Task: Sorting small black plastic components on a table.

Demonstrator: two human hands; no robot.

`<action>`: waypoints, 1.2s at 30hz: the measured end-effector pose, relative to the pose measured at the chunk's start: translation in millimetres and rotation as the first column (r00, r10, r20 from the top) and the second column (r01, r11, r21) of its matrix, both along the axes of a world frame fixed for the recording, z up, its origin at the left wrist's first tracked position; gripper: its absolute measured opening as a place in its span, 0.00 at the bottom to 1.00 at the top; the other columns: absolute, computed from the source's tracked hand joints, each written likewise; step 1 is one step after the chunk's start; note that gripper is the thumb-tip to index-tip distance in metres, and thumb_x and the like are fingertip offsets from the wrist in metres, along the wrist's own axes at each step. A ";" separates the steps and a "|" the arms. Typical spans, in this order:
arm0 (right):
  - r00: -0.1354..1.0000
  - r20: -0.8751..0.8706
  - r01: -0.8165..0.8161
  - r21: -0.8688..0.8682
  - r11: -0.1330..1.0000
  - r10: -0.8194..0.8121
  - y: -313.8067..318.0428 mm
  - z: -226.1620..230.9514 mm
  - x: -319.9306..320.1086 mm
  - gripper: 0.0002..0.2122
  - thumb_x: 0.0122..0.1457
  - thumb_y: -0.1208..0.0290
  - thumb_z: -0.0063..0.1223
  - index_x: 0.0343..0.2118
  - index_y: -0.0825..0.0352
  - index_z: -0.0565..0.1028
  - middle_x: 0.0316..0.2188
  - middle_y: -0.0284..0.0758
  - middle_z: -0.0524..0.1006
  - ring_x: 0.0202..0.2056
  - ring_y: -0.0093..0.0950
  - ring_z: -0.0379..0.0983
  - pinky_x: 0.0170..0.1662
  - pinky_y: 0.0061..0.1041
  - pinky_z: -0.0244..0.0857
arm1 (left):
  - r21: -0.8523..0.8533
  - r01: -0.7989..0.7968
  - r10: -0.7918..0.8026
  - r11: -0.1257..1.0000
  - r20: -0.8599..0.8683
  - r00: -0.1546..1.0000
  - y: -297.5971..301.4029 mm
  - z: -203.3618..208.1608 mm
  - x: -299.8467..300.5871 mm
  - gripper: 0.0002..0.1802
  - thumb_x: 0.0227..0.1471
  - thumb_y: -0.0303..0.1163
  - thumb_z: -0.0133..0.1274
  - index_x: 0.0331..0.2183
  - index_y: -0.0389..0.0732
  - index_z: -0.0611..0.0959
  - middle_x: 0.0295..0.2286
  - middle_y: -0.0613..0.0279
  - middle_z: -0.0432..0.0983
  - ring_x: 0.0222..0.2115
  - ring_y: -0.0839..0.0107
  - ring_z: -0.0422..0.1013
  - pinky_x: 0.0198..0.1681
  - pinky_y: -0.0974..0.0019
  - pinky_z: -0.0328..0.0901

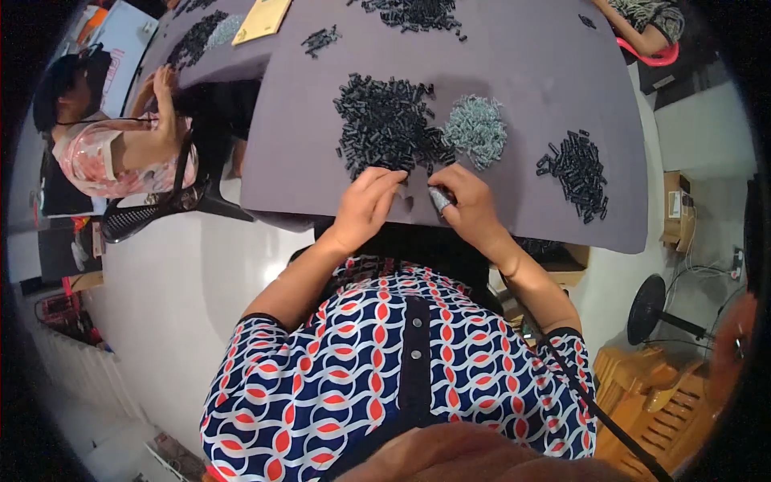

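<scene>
At the table's near edge, my left hand [369, 205] is closed, its fingertips together beside the small black tube-like pieces [385, 120] heaped in front of me. Too little shows between those fingertips to name. A short way to the right, my right hand [467, 205] is closed too, thumb and index finger curled toward each other. Something grey and silvery [440, 198] lies at that thumb, perhaps a wrap around it. Whatever this hand pinches is too small to make out. Just beyond it sits a pile of small pale grey-green pieces [475, 130].
Another pile of black pieces [577, 175] lies to the right on the grey tabletop [297, 161]. More black pieces [414, 12] are at the far side, near a yellow pad [262, 20]. One person [120, 153] sits at the left; another person's arm [642, 36] shows at the far right.
</scene>
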State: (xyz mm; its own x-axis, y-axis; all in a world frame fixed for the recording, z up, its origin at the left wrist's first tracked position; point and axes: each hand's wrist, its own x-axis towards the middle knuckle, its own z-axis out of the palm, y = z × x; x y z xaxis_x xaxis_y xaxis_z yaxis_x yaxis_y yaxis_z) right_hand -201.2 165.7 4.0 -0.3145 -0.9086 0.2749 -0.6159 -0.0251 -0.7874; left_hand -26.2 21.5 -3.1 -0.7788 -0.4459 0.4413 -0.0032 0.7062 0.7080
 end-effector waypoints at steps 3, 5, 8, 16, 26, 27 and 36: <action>1.000 0.023 -0.016 -0.005 1.000 0.016 -2.2 0.2 -0.8 0.14 0.42 0.82 0.50 0.36 0.68 0.75 0.34 0.42 0.75 0.39 0.45 0.72 0.43 0.38 0.68 | -0.009 -0.007 0.007 1.000 0.001 1.000 -0.5 -6.1 -0.7 0.13 0.53 0.19 0.54 0.42 0.36 0.81 0.35 0.50 0.76 0.33 0.55 0.75 0.36 0.61 0.70; 0.999 0.032 -0.003 -0.055 0.998 0.005 -3.3 -6.3 0.8 0.14 0.42 0.82 0.50 0.36 0.68 0.75 0.34 0.42 0.75 0.38 0.45 0.73 0.41 0.38 0.68 | -0.003 -0.008 0.008 1.000 -0.007 1.000 -1.0 -5.8 0.7 0.12 0.53 0.20 0.55 0.42 0.35 0.80 0.34 0.49 0.76 0.34 0.52 0.75 0.36 0.60 0.70; 0.998 0.068 0.015 -0.038 0.999 -0.013 -4.3 -1.9 -2.2 0.15 0.43 0.83 0.51 0.37 0.68 0.76 0.34 0.42 0.76 0.37 0.44 0.74 0.41 0.36 0.68 | -0.006 -0.037 0.037 0.999 -0.046 0.998 0.1 -5.6 -4.4 0.10 0.54 0.20 0.54 0.41 0.35 0.80 0.34 0.50 0.77 0.31 0.56 0.75 0.35 0.62 0.70; 0.974 0.210 0.073 0.071 0.995 -0.087 -11.0 3.4 -2.6 0.12 0.49 0.83 0.54 0.39 0.69 0.76 0.34 0.40 0.77 0.36 0.38 0.77 0.40 0.30 0.70 | 0.775 -0.052 0.084 0.630 -0.002 0.996 2.2 -1.4 1.5 0.12 0.63 0.25 0.47 0.48 0.34 0.77 0.35 0.59 0.81 0.27 0.80 0.73 0.30 0.76 0.68; 0.999 0.036 -0.006 0.037 0.999 0.005 -18.4 5.2 -2.6 0.16 0.46 0.88 0.49 0.40 0.70 0.76 0.34 0.36 0.76 0.33 0.29 0.74 0.36 0.23 0.67 | 0.938 0.047 0.006 0.343 -0.052 0.999 6.5 11.7 11.2 0.11 0.64 0.29 0.45 0.45 0.35 0.77 0.36 0.55 0.81 0.25 0.76 0.75 0.29 0.75 0.70; 1.000 0.031 -0.004 0.018 1.000 0.004 -20.3 5.4 -2.3 0.15 0.47 0.87 0.50 0.39 0.69 0.76 0.34 0.36 0.76 0.34 0.27 0.75 0.37 0.23 0.68 | 0.952 0.027 -0.026 0.306 -0.020 0.999 5.0 10.8 12.8 0.10 0.64 0.29 0.46 0.44 0.35 0.76 0.36 0.56 0.81 0.25 0.76 0.75 0.30 0.75 0.70; 0.978 0.203 0.032 0.069 0.997 -0.046 -14.7 -6.8 -9.6 0.08 0.52 0.83 0.56 0.36 0.69 0.76 0.34 0.32 0.77 0.32 0.21 0.73 0.35 0.20 0.66 | 0.923 -0.008 -0.018 0.385 0.016 1.000 9.3 -2.7 8.3 0.10 0.65 0.31 0.46 0.42 0.36 0.77 0.32 0.60 0.80 0.24 0.78 0.74 0.28 0.76 0.69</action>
State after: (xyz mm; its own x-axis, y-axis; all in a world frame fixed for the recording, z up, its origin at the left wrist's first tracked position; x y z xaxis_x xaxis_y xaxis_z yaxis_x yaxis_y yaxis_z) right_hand -210.9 151.0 -2.7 -0.3935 -0.9083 0.1421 -0.4418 0.0513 -0.8956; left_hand -17.9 30.7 -5.8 -0.7848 -0.5649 -0.2547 -0.0251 -0.3817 0.9239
